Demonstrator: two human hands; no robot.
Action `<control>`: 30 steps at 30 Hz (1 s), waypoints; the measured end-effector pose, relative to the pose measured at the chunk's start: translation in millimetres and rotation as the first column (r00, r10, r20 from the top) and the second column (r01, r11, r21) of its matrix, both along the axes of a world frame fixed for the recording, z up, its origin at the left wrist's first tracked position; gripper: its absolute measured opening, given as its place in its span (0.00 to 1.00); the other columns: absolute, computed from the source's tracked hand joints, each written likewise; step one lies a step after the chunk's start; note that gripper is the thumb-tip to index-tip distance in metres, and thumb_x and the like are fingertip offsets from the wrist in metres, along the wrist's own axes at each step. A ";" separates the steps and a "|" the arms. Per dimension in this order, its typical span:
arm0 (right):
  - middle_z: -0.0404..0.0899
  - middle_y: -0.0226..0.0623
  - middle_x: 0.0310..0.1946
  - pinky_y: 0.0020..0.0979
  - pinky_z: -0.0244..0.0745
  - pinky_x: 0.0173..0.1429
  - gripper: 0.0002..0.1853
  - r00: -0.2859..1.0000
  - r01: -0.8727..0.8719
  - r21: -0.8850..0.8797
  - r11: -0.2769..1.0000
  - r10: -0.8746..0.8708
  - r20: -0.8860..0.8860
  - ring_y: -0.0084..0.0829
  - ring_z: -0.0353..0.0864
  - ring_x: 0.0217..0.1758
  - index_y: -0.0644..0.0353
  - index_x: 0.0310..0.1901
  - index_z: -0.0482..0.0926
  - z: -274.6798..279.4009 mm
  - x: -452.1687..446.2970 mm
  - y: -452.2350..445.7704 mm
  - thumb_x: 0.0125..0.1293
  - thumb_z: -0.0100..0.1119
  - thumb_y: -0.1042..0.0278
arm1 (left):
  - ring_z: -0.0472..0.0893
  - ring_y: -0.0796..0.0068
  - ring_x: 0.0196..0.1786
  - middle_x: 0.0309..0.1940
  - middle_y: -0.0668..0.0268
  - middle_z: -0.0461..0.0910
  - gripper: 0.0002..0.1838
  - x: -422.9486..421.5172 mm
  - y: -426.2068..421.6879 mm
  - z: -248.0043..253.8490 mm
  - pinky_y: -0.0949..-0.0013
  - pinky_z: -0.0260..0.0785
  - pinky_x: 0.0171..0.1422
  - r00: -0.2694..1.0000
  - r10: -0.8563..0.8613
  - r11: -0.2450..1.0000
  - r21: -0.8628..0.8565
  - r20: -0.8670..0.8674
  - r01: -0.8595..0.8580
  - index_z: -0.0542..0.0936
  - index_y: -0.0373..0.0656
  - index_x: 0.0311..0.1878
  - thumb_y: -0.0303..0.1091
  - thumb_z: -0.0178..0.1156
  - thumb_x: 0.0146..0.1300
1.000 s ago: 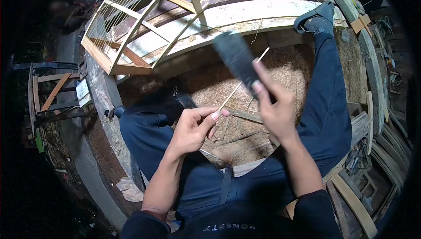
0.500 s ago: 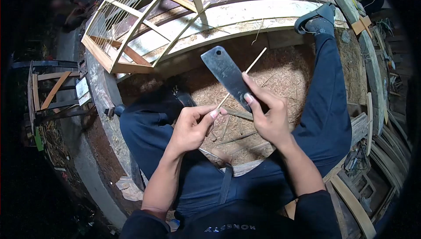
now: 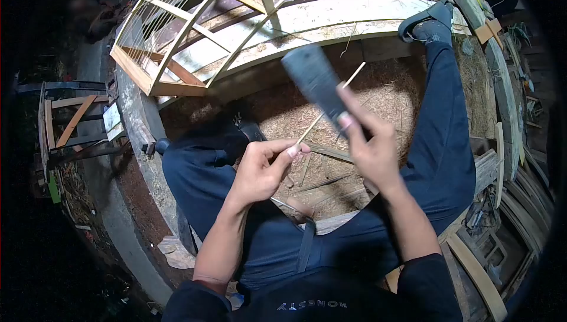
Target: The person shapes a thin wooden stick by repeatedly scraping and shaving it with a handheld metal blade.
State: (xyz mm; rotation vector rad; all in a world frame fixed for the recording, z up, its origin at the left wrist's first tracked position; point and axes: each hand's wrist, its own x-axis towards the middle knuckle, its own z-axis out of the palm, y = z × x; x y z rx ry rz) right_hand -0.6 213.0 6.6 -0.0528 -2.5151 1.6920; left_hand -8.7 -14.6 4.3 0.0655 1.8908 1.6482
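Observation:
My left hand (image 3: pixel 263 171) pinches the near end of a thin wooden stick (image 3: pixel 311 126), which slants up and to the right. In my right hand (image 3: pixel 373 139) is a flat, dark metal blade (image 3: pixel 310 77) with a hole near its far end, held between thumb and fingers. The blade is blurred and lies across the stick, hiding its middle. The stick's far tip shows beyond the blade. I cannot tell whether the blade's edge touches the stick.
A wooden frame with thin bars (image 3: pixel 189 27) stands at the upper left on a pale plank bench (image 3: pixel 331 18). Wood shavings (image 3: pixel 384 109) and loose sticks lie between my legs. Curved wooden strips (image 3: pixel 475 272) lie at the lower right. A wooden beam (image 3: pixel 508 103) runs down the right.
My right hand has moved a little to the right with the blade, which is now blurred. My left hand has hardly moved and still pinches the stick.

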 end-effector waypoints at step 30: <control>0.85 0.56 0.51 0.34 0.80 0.53 0.26 0.998 0.054 -0.031 0.998 -0.055 -0.009 0.37 0.89 0.50 0.56 0.69 0.76 -8.5 2.1 -7.3 0.69 0.56 0.81 | 0.61 0.92 0.23 0.20 0.81 0.70 0.11 -0.4 4.9 -0.1 0.77 0.49 0.25 0.999 -0.010 0.999 -0.053 -0.052 0.007 0.87 0.33 0.48 0.29 0.57 0.76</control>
